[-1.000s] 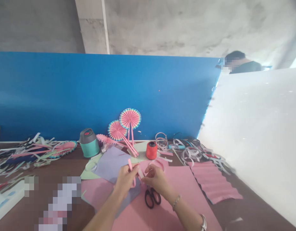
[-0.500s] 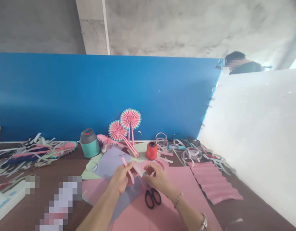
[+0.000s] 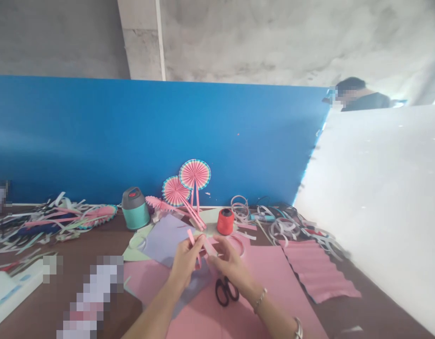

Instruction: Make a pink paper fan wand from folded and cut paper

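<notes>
My left hand (image 3: pixel 186 263) and my right hand (image 3: pixel 227 261) meet over the pink paper sheet (image 3: pixel 270 287), both pinching a narrow pink paper strip (image 3: pixel 192 237) that sticks up between the fingers. A pale piece at the strip's right end (image 3: pixel 210 246) sits at my right fingertips. Black-handled scissors (image 3: pixel 225 291) lie on the pink sheet just under my right wrist. A lilac sheet (image 3: pixel 164 240) lies beneath my left hand.
Two pink paper fans (image 3: pixel 194 175) lean on the blue partition (image 3: pixel 132 136). A teal flask (image 3: pixel 135 209) and a red thread spool (image 3: pixel 225 221) stand behind my hands. Pleated pink paper (image 3: pixel 312 268) lies right, paper scraps (image 3: pixel 51 221) left, tape rings (image 3: pixel 281 226) by the white board (image 3: pixel 380 202). A person sits beyond.
The view has shifted slightly right. My hands have drawn closer together, and the pink strip has turned more upright between my fingers.
</notes>
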`<state>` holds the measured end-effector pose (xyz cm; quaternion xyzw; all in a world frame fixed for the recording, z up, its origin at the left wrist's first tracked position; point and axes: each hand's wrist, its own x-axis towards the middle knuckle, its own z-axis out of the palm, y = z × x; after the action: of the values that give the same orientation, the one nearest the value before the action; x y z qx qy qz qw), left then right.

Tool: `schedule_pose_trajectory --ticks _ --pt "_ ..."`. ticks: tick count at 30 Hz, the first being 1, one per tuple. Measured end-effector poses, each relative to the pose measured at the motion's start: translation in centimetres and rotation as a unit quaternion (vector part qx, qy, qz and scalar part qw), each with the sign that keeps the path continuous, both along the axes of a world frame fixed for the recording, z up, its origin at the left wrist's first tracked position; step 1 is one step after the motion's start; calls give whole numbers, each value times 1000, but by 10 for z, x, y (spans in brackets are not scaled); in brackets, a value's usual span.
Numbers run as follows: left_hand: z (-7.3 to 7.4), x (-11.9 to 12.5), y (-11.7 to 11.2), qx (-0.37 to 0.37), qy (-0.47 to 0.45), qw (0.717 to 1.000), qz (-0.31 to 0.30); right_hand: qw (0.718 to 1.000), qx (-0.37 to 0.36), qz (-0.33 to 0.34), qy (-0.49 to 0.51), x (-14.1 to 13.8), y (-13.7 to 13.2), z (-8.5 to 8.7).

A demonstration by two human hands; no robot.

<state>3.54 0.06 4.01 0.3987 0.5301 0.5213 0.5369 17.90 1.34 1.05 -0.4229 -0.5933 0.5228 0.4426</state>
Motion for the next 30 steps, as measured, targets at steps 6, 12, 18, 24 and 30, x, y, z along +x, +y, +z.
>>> schedule_pose_trajectory --ticks 6,12,18,24,30 --pt "-1 -7 5 -34 -127 991 -37 999 -14 -15 29 6 7 3" --pt "-10 -7 11 -2 -209 977 -38 992 -54 -31 109 7 3 19" --pt "-3 -3 4 -18 -104 993 -59 994 -41 -44 89 8 3 18" --pt "-4 2 3 1 -14 999 -45 996 -27 -30 74 9 5 16" --pt "0 -1 1 14 -38 997 -61 990 -37 6 135 13 7 12"
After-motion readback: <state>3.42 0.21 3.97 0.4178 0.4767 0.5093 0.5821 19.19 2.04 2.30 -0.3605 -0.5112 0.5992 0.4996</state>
